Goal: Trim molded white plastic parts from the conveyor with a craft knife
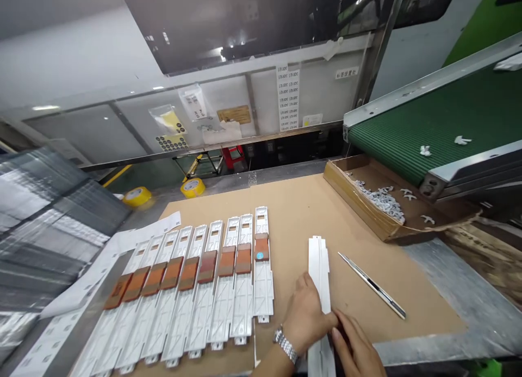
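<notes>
A long white plastic strip point(319, 263) lies on the brown cardboard in front of me, its far end pointing away. My left hand point(304, 314), with a metal watch band at the wrist, is closed over the strip from the left. At the strip's right edge, my right hand point(355, 341) has its fingers curled against it, close to the left thumb; part of this grip is hidden. To the right of the strip lies a slim utility knife point(372, 284). A row of similar white plastic parts point(198, 311) with reddish-brown blocks point(207, 266) across them rests on the left.
A cardboard box point(359, 205) with small white plastic pieces stands at the back right, below the end of a green conveyor belt point(432, 121). Yellow tape rolls point(193, 187) sit at the back edge. Paper label sheets point(93, 273) and a blurred stack point(49, 219) are at left.
</notes>
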Demonstrator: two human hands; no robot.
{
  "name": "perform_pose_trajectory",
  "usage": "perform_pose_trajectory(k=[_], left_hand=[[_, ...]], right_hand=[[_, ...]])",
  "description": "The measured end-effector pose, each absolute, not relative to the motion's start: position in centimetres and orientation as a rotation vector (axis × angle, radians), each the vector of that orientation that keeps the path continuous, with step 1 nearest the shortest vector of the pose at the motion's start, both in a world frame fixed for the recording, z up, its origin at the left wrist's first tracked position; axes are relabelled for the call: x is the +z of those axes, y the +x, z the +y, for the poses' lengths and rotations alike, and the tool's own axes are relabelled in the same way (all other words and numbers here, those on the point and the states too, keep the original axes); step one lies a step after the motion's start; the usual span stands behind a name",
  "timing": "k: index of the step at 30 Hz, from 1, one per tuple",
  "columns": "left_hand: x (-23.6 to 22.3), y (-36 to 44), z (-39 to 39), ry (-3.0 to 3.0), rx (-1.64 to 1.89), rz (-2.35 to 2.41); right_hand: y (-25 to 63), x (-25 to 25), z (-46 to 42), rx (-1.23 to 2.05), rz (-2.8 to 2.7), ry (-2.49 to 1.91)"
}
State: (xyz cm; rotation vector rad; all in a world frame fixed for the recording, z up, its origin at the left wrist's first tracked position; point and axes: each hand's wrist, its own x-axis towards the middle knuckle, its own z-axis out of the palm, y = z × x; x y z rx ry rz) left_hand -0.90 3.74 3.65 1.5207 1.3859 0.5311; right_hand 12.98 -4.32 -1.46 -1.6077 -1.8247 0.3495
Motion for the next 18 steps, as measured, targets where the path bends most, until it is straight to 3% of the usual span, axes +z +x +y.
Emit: perform_pose_trajectory(k=[9,18], left_hand=[[5.3,-3.5,1.9,0.828,0.935,0.794],[5.6,-6.0,1.4,0.269,1.009,0.533]], right_hand=[[13.0,-0.1,-4.4,0.381,-1.874,-1.598],[19.1,0.0,2.7,-0.144,-1.793,-1.946]])
